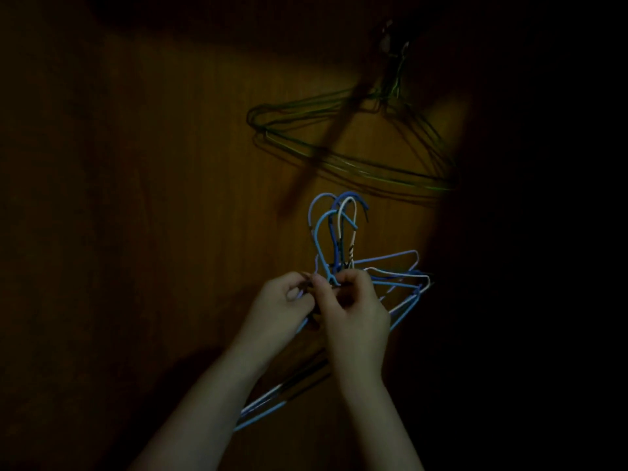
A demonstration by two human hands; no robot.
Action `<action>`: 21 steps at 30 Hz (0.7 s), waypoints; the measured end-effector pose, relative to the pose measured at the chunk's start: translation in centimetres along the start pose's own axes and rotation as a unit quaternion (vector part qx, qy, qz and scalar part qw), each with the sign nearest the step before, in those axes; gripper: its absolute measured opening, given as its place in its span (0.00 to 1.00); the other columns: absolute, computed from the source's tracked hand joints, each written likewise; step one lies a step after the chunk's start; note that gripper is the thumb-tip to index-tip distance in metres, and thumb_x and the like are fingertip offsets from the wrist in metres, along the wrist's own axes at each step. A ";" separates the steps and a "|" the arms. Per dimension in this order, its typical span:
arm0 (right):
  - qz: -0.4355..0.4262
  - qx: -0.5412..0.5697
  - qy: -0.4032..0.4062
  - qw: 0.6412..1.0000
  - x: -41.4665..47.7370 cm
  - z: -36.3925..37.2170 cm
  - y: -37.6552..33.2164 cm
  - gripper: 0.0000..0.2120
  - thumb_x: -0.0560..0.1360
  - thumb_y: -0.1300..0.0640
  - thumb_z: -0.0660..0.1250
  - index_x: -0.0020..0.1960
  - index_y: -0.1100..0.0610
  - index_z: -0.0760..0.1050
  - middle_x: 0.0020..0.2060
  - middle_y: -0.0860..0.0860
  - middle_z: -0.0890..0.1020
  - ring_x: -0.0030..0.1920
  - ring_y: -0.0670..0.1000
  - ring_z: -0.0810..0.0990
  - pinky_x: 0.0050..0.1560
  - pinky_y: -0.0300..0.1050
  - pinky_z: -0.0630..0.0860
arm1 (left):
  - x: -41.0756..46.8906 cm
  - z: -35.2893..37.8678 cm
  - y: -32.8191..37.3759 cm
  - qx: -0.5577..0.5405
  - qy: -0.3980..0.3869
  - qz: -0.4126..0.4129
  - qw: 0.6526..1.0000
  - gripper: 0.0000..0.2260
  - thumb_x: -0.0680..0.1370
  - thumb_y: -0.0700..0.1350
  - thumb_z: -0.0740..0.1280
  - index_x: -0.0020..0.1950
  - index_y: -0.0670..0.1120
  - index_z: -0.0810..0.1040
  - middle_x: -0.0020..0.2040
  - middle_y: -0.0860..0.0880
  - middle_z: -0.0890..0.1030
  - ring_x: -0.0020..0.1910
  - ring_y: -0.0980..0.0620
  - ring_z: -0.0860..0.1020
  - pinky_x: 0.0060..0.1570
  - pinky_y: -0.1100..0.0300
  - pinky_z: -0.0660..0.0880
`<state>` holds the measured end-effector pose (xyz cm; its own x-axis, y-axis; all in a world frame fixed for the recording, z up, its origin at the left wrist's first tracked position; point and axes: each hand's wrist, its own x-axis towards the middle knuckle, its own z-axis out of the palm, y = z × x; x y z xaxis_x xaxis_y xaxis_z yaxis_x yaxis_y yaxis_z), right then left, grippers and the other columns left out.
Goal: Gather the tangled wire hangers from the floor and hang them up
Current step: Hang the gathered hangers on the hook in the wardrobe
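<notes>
Hands meet at frame centre: left hand and right hand both pinch the necks of the blue-and-white hangers. Best square all hooks together before lifting toward the green hangers hung upper right.

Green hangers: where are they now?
Head view, upper right of centre: the green hangers hang against the wooden panel, just above the blue hangers.

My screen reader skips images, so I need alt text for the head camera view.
A left hand and right hand grip a bundle of blue and white wire hangers near the necks, hooks up, against a dim wooden surface. Green wire hangers hang higher up.
</notes>
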<state>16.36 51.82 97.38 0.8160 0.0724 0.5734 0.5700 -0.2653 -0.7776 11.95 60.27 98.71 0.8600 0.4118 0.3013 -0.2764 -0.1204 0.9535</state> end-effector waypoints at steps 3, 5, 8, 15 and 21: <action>0.013 0.007 0.014 1.000 -0.7 -0.5 0.1 0.11 0.70 0.45 0.71 0.44 0.48 0.72 0.29 0.40 0.75 0.39 0.48 0.81 0.42 0.44 0.72 | -0.6 0.3 -0.1 -0.014 -0.002 -0.015 1.000 0.10 0.77 0.31 0.61 0.44 0.44 0.78 0.42 0.46 0.83 0.37 0.56 0.81 0.33 0.67 0.76; 0.015 0.013 0.021 1.000 -0.9 -0.7 0.1 0.11 0.70 0.45 0.72 0.44 0.49 0.72 0.30 0.40 0.76 0.38 0.48 0.81 0.42 0.45 0.74 | -1.0 0.5 0.2 -0.010 -0.002 -0.012 1.000 0.09 0.77 0.31 0.61 0.43 0.43 0.76 0.38 0.47 0.81 0.29 0.62 0.78 0.25 0.71 0.71; 0.006 0.017 0.017 1.000 -1.3 -1.1 0.0 0.11 0.70 0.46 0.73 0.42 0.48 0.71 0.29 0.39 0.75 0.35 0.45 0.79 0.41 0.42 0.73 | -1.2 0.7 0.4 -0.011 0.002 -0.009 1.000 0.10 0.76 0.30 0.61 0.40 0.44 0.74 0.33 0.50 0.79 0.24 0.64 0.75 0.21 0.73 0.66; -0.010 0.016 -0.015 1.000 -1.6 -1.5 0.2 0.09 0.70 0.48 0.72 0.42 0.49 0.73 0.32 0.41 0.78 0.39 0.44 0.79 0.44 0.46 0.76 | -1.1 1.1 0.6 0.038 0.003 -0.014 0.999 0.09 0.77 0.27 0.56 0.49 0.38 0.73 0.28 0.51 0.73 0.18 0.65 0.71 0.20 0.75 0.63; -0.041 0.014 -0.023 0.999 -1.8 -2.1 0.6 0.08 0.70 0.50 0.73 0.42 0.50 0.75 0.37 0.47 0.83 0.42 0.49 0.82 0.45 0.49 0.77 | -0.7 0.6 0.3 0.068 0.028 -0.024 0.997 0.15 0.75 0.27 0.57 0.41 0.44 0.76 0.26 0.55 0.76 0.18 0.64 0.69 0.19 0.73 0.62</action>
<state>15.06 49.50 96.45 0.7701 0.1369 0.6231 0.6365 -0.2299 -0.7362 11.53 59.40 98.76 0.8445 0.4692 0.2583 -0.1718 -0.2195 0.9604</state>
